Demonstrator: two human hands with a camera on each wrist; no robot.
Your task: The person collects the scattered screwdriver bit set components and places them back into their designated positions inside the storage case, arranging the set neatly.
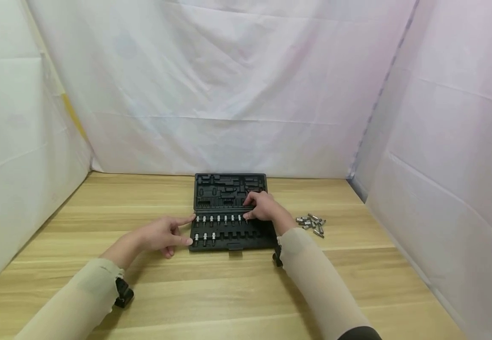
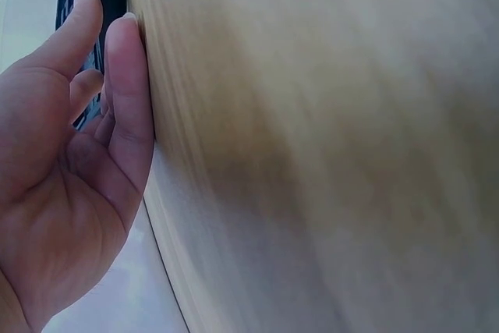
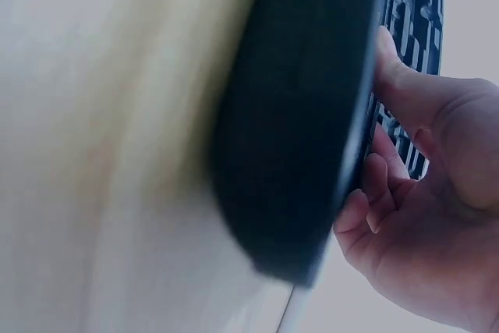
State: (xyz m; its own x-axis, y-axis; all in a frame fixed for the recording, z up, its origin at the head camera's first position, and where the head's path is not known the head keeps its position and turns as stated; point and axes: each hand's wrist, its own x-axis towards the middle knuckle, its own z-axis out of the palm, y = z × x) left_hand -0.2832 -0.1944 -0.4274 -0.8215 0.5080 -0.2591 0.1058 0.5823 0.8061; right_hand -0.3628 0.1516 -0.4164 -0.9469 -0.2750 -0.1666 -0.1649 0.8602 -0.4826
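I have the black case (image 1: 256, 242) at the centre of my head view, its lid (image 1: 228, 178) folded back toward the top of the frame and its base nearer me. A row of metal bits (image 1: 218, 220) runs along the upper part of the base, and a shorter row of three bits (image 1: 205, 239) sits at its lower left, with shaped slots running on to the right of it. At left of centre, I see the left hand (image 1: 165, 235) with index finger and thumb extended and well apart, both tips touching the left edge of the case. The right hand (image 1: 264, 206) reaches in from the lower right, over the right end of the upper row; its thumb tip is at the last bit I can make out there, and the index fingertip stands apart from it, nearer the lid. Whether the thumb presses that bit or only rests beside it, I cannot tell. My right wrist view shows the thumb and the bent fingers spaced apart beside the dark case. Right of centre in the head view, a small pile of loose bits (image 1: 308, 222) lies on the wooden table (image 1: 228, 293), and white sheeting (image 1: 228, 94) fills the upper frame.
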